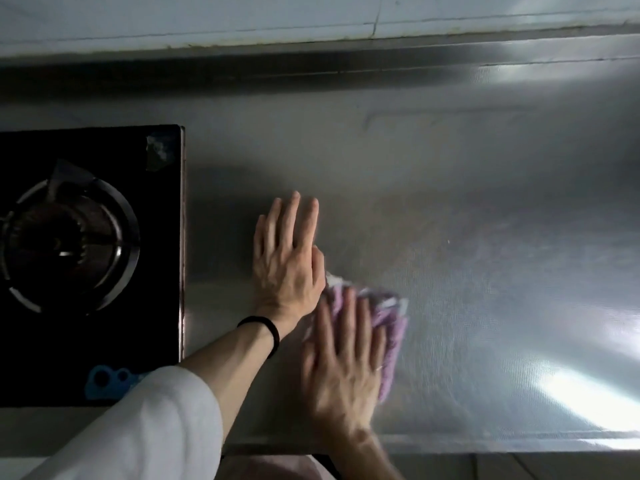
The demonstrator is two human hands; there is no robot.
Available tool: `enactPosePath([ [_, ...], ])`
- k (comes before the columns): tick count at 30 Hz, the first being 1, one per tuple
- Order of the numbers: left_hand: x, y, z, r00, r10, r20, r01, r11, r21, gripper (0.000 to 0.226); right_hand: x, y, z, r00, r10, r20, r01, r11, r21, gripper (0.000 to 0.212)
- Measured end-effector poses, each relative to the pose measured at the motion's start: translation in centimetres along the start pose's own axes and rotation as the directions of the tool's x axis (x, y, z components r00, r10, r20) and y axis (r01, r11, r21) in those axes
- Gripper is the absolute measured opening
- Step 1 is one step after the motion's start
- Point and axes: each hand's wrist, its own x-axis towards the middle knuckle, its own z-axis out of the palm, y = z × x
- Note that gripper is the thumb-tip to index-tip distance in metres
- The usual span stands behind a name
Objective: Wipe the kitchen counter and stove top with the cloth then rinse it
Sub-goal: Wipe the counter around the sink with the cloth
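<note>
A purple and white cloth (389, 327) lies flat on the shiny steel counter (485, 220). My right hand (343, 362) presses down on the cloth with fingers spread; it is motion-blurred. Just left of the cloth, my left hand (287, 254) rests flat on the bare counter with fingers extended, a black band on its wrist. The black stove top (138, 323) with one round burner (69, 244) sits at the left, apart from both hands.
A raised steel backsplash ledge (346, 67) and white tiled wall run along the back. The counter's front edge (485, 445) is near the bottom. A blue sticker (107, 379) marks the stove's front. Bright reflections cover the counter's right side.
</note>
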Motion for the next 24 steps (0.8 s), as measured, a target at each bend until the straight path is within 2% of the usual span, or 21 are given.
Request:
enactPosePath([
  [4, 0.1, 0.2, -0.5, 1.000, -0.012, -0.012, 0.012, 1.000, 0.011, 0.071, -1.8, -1.9, 0.9, 0.999, 0.046, 0.010, -0.046, 0.999, 0.017, 0.072],
  [7, 0.0, 0.3, -0.7, 1.000, -0.005, -0.007, 0.005, 0.999, 0.033, 0.070, -1.7, 0.8, 0.0, 1.000, -0.016, 0.026, 0.016, 1.000, 0.001, 0.074],
  [13, 0.0, 0.4, -0.5, 1.000, -0.012, -0.023, 0.013, 0.999, 0.045, 0.071, -2.6, 9.7, -1.4, 0.993, 0.103, -0.057, -0.105, 0.994, -0.039, 0.074],
  [17, 0.0, 0.4, -0.4, 1.000, -0.019, -0.006, 0.019, 0.999, 0.043, 0.073, -1.8, 10.4, -1.5, 0.992, 0.108, -0.062, -0.110, 0.993, -0.032, 0.076],
  [20, 0.0, 0.4, -0.5, 1.000, -0.017, -0.007, 0.017, 0.999, 0.044, 0.073, 2.8, 9.8, -2.2, 0.998, -0.004, -0.069, 0.002, 1.000, -0.029, 0.076],
  [24, 0.0, 0.5, -0.9, 1.000, -0.021, 0.015, 0.020, 0.998, 0.051, 0.074, 14.6, 7.7, -4.2, 0.990, -0.115, -0.076, 0.112, 0.993, -0.042, 0.069],
])
